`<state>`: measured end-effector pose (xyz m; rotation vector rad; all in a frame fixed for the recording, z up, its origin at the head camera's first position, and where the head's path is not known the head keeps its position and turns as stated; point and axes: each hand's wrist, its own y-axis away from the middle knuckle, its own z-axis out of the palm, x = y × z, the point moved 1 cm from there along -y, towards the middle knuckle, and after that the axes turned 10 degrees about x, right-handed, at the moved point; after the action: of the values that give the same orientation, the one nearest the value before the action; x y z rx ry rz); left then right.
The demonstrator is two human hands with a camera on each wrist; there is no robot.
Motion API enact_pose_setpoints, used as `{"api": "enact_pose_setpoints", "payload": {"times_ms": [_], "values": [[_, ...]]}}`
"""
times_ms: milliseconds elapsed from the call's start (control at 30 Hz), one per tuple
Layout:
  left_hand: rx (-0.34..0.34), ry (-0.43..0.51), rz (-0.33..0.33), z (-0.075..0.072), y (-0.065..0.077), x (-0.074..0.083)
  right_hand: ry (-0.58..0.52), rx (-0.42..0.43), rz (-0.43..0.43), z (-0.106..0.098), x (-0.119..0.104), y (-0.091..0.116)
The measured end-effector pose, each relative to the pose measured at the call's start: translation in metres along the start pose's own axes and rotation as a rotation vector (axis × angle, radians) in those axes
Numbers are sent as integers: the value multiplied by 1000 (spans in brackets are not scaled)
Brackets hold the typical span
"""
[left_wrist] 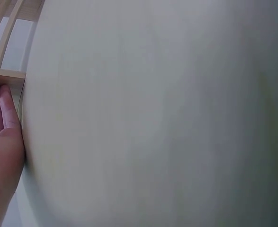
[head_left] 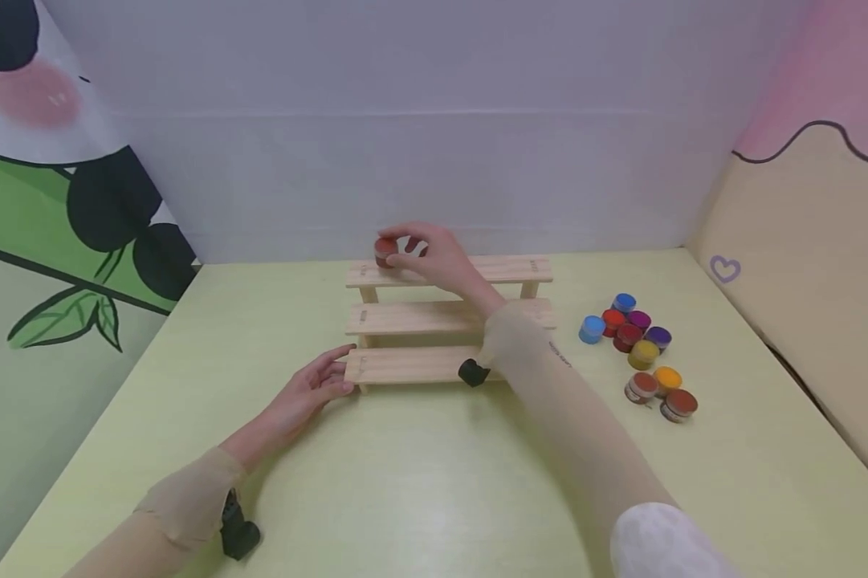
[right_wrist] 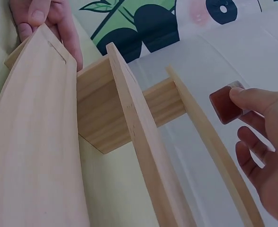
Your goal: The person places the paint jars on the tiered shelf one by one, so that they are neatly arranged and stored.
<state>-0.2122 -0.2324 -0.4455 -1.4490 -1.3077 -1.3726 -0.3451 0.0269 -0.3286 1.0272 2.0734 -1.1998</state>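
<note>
A three-step wooden rack [head_left: 412, 366] stands on the table. My right hand [head_left: 441, 258] pinches a small paint pot [head_left: 386, 250] with brownish-red contents between thumb and fingers, at the left end of the top step. In the right wrist view the pot [right_wrist: 225, 105] is tilted and shows beyond the top step's edge. My left hand [head_left: 305, 395] grips the left end of the lowest step. From the right wrist view, its thumb [right_wrist: 38, 16] lies on the board's corner; the left wrist view shows fingers [left_wrist: 7, 106] against the underside.
Several paint pots stand in a loose group right of the rack, among them a light blue pot [head_left: 592, 329], a yellow pot [head_left: 643, 354], an orange pot [head_left: 668, 379] and a brown pot [head_left: 679, 405]. A pale wall [head_left: 434, 160] rises behind the table [head_left: 419, 482].
</note>
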Motion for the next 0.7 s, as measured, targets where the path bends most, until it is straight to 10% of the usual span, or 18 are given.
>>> {"api": "enact_pose_setpoints", "payload": {"times_ms": [700], "values": [[-21, -7, -24, -4, -3, -1, -45, -142, 75, 2, 4, -8]]}}
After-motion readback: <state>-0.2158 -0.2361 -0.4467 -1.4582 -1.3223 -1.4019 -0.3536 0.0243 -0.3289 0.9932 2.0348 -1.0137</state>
